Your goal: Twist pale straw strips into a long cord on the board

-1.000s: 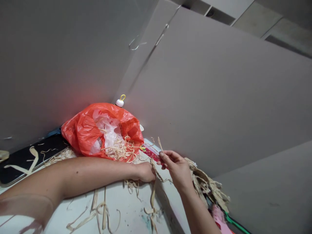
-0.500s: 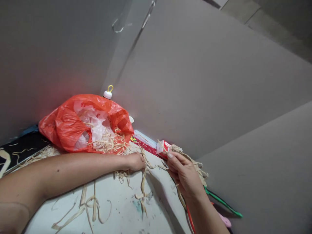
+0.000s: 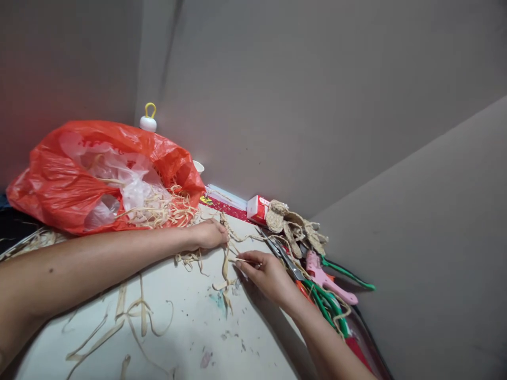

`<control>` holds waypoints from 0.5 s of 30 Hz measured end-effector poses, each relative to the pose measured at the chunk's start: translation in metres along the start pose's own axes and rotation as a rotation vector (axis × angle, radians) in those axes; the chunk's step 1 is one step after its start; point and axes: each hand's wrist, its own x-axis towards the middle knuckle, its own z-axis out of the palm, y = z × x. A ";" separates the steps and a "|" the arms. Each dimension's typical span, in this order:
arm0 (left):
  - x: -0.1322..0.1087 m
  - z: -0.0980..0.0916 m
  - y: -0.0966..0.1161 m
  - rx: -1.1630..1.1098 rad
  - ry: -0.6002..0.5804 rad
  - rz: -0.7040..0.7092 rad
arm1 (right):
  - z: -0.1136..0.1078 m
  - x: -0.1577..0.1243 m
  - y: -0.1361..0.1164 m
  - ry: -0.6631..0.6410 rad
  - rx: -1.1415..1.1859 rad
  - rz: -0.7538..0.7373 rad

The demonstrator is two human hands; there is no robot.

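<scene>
Right hand [image 3: 266, 273] moved nearer left hand [image 3: 209, 234]; both pinch pale strips [image 3: 225, 263].

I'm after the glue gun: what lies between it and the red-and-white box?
Between box and glue gun, the head view shows woven tan pieces, with scissors alongside.

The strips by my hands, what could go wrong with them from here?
The thin strip pinched in your right hand might snap or slip if pulled hard. Loose strips on the table could tangle with the strips at your left hand. The scissors lie close by your right hand and might snag a strip.
</scene>
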 end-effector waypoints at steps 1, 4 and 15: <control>0.001 0.000 -0.001 -0.001 -0.003 0.001 | 0.002 0.002 0.000 0.012 -0.032 -0.023; 0.002 0.000 -0.003 -0.004 -0.008 0.003 | 0.007 0.007 0.002 0.051 -0.118 -0.090; 0.001 0.001 0.000 -0.055 -0.016 -0.001 | 0.002 0.006 -0.014 0.056 0.547 0.048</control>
